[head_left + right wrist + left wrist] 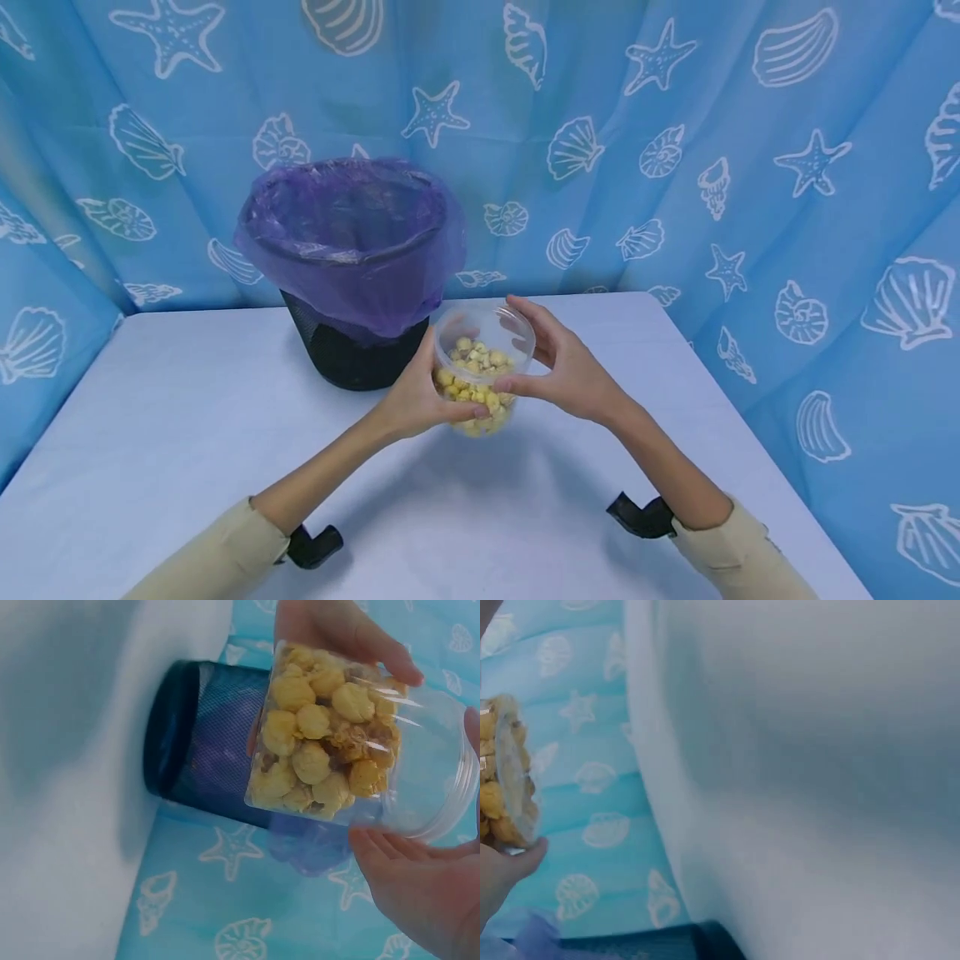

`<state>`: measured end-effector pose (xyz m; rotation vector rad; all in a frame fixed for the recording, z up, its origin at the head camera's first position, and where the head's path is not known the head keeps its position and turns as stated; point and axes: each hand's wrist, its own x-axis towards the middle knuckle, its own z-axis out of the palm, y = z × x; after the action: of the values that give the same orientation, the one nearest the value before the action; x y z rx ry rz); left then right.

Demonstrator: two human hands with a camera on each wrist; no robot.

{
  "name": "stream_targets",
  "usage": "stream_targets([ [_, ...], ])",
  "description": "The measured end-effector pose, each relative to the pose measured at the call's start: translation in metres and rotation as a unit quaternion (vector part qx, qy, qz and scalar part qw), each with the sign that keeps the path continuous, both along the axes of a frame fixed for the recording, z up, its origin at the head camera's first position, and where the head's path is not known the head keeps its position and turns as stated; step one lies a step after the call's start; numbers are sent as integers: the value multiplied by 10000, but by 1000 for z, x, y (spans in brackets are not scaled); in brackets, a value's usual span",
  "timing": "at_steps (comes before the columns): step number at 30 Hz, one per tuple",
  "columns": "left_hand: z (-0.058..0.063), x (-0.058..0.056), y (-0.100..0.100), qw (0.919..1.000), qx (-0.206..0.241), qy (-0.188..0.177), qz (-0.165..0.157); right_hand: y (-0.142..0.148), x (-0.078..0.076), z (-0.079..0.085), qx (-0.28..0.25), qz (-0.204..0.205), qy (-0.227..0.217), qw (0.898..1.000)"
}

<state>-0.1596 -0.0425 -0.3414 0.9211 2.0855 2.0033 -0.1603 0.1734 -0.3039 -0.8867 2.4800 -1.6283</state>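
Bin (362, 364), black, with purple bag (375, 296): left of and beyond the grip. Left hand (418, 395): grip curled round the jar's left side. Jar (483, 320), clear, part-filled with popcorn (480, 360): between both hands, raised above the worktop (187, 408). Right hand (572, 371): grip spread across the jar's right side, near the rim.

I count two hands (420, 392), one jar (480, 377), many popcorn pieces (477, 358), one bin (360, 362), one bag (352, 287), one table (210, 400), two sleeves (225, 550).
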Motion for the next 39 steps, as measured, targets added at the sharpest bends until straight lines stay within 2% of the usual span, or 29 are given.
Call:
stream_targets([
  [1, 2, 0, 2, 9999, 57, 56, 63, 0, 0, 2, 30, -117, 54, 9999],
  [5, -6, -8, 9, 9985, 26, 275, 474, -3, 6, 7, 384, -780, 215, 9960],
  [8, -14, -13, 14, 9939, -246, 623, 873, -8, 10, 7, 612, -1141, 140, 9915],
  [10, -14, -13, 16, 9904, -388, 822, 1042, -12, 12, 7, 629, -1319, 102, 9892],
  [14, -12, -11, 18, 9824, -572, 1201, 1314, -16, 12, 5, 372, -1370, 265, 9895],
  [17, -9, -10, 18, 9789, -607, 1374, 1384, -16, 12, 5, 71, -1182, 476, 9918],
  [20, -7, -10, 18, 9782, -610, 1449, 1361, -16, 11, 6, -235, -988, 557, 9933],
  [27, -5, -9, 14, 9790, -519, 1540, 1232, -16, 11, 3, -659, -685, 228, 9952],
  [30, -4, -9, 13, 9819, -503, 1495, 1049, -13, 11, 2, -722, -583, 263, 9953],
  [39, -4, -9, 9, 9934, -521, 982, 268, -6, 8, -3, -744, -107, 306, 9967],
])
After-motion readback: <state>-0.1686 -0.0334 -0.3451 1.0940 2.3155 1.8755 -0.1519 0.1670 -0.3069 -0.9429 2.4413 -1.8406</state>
